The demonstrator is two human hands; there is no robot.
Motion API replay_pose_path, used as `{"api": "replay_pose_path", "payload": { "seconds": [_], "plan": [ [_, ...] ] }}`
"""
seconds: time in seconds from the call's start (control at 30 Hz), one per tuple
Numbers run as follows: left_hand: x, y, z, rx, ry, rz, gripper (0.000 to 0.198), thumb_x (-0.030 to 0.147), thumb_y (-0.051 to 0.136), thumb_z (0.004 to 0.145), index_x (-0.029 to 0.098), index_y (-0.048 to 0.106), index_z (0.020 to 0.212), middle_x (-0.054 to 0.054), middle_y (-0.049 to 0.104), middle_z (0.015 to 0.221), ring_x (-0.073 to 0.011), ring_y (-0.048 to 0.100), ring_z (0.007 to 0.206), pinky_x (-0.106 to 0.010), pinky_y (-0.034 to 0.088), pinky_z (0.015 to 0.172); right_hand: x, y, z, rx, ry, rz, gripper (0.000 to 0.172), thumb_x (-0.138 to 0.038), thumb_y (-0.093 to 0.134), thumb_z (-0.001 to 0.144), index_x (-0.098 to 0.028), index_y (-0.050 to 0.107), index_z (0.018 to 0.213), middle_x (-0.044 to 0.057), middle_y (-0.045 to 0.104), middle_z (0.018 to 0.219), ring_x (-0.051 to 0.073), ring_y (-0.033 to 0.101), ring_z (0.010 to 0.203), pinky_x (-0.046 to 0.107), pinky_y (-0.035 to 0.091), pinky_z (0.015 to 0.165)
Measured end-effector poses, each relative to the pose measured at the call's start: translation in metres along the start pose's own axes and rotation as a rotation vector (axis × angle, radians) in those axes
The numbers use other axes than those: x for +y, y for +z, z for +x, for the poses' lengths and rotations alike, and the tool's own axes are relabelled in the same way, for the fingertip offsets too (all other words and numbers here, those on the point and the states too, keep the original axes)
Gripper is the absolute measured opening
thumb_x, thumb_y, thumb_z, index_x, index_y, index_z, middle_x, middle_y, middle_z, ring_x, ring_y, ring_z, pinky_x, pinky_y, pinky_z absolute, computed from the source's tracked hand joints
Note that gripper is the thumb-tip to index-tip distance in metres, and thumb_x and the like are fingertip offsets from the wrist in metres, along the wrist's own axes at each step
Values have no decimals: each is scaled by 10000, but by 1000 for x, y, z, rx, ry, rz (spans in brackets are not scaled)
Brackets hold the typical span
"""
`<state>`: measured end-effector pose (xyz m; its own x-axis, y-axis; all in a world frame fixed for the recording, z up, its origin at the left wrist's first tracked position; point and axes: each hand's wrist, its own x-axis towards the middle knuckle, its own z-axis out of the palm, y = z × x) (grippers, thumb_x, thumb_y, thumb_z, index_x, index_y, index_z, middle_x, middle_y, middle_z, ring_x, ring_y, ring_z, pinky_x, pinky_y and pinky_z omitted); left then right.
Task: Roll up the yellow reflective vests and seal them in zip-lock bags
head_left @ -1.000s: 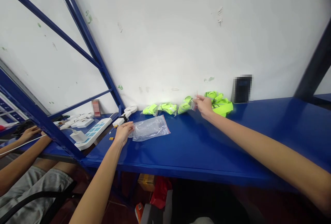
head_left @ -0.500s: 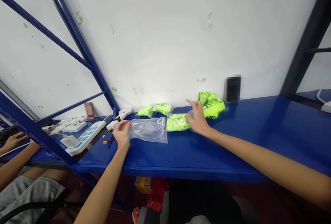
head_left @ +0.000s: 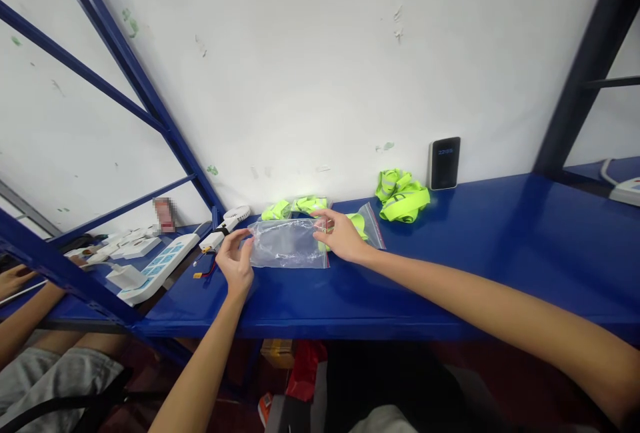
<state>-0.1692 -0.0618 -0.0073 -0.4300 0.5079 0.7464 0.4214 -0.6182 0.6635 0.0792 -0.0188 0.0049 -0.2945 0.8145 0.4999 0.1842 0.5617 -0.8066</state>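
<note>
A clear zip-lock bag (head_left: 285, 244) with nothing visible inside is stretched flat just above the blue shelf. My left hand (head_left: 235, 263) pinches its left end between thumb and fingers. At the other end, my right hand (head_left: 343, 236) has thumb and fingers closed on the upper corner by the red-lined zip. Behind and under that hand lies a second clear bag (head_left: 373, 225) with fluorescent yellow-green reflective fabric in it, partly hidden. Farther right, loose yellow-green reflective strapping (head_left: 404, 199) is heaped against the wall.
Two bagged yellow-green bundles (head_left: 309, 204) lie by the wall. A white handheld fan (head_left: 235, 216), a wired battery (head_left: 207, 266) and a power strip (head_left: 160, 269) are at left. A black-screened device (head_left: 445, 163) leans on the wall. Another person's hands (head_left: 17, 278) are beyond the blue post.
My right hand has moved left from the filled bag onto the zip end of the clear bag. The filled bag's zip end now shows, spread to the right. The view has shifted slightly.
</note>
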Motion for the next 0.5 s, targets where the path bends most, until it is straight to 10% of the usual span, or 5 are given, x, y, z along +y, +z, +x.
{"api": "replay_pose_path", "payload": {
  "seconds": [0.27,0.5],
  "plan": [
    [6,0,19,-296,-241,91,277,391,543,809,146,657,749,-23,604,676,-135,556,606,-238,462,576,-7,-3,-6,85,-173,-59,384,-113,636,730,-206,667,1101,47,662,1012,167,599,833,326,492,794],
    [13,9,11,-226,-264,239,196,302,513,779,188,506,618,54,401,486,-91,367,441,-209,286,431,-11,-4,-9,36,-147,-47,409,-142,652,760,-207,661,1163,58,633,1046,130,573,724,348,507,819]
  ]
}}
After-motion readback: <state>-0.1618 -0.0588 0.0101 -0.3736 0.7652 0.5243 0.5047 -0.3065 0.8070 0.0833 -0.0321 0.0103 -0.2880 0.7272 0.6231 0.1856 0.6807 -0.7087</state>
